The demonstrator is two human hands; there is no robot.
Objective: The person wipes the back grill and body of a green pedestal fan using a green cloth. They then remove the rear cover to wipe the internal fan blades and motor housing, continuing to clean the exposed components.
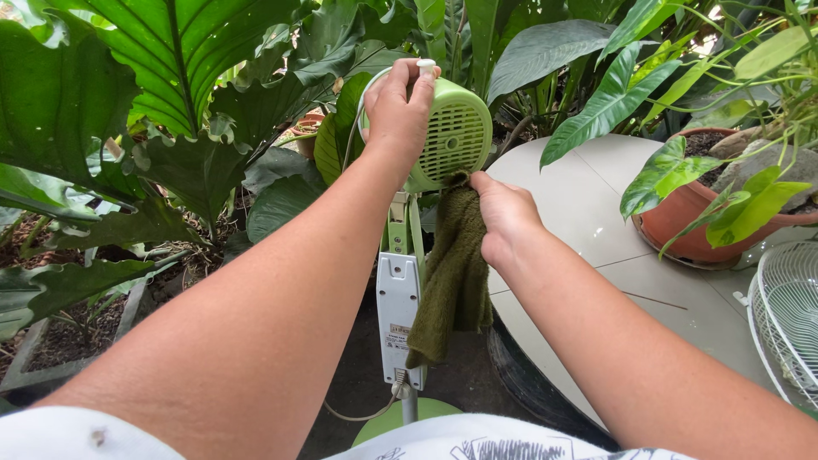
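While the left hand clamps the top of the fan motor, centre frame, the right hand pinches a green cloth against its underside at 5 o'clock. Big leaves crowd 9 o'clock; potted plant on round table at 3; fan grille at 4.

Both bare arms are stretched forward, the left hand curled closed above the pinched right hand.
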